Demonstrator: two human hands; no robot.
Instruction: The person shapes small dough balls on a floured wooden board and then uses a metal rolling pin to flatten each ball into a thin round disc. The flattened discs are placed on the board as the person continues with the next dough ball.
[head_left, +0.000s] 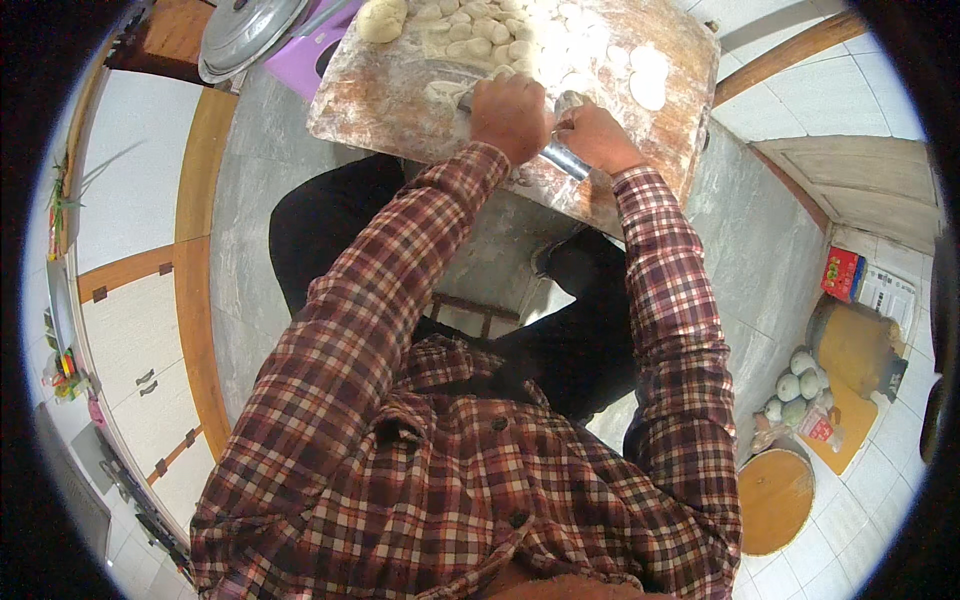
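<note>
A shiny metal rolling pin lies slantwise near the front edge of the floured wooden board. My left hand is closed over its middle, and the dark far end shows just left of the knuckles. Beside it, my right hand has its fingertips together at a small pale piece, seemingly dough; the fingers partly hide it. Many small dough pieces are spread behind my hands. A larger lump of dough rests at the back left, and flat dough rounds lie in bright light at the right.
A metal pot lid and a purple object stand left of the board. White cabinets line the left side. On the floor at right are a round wooden board, pale green round produce and a red box.
</note>
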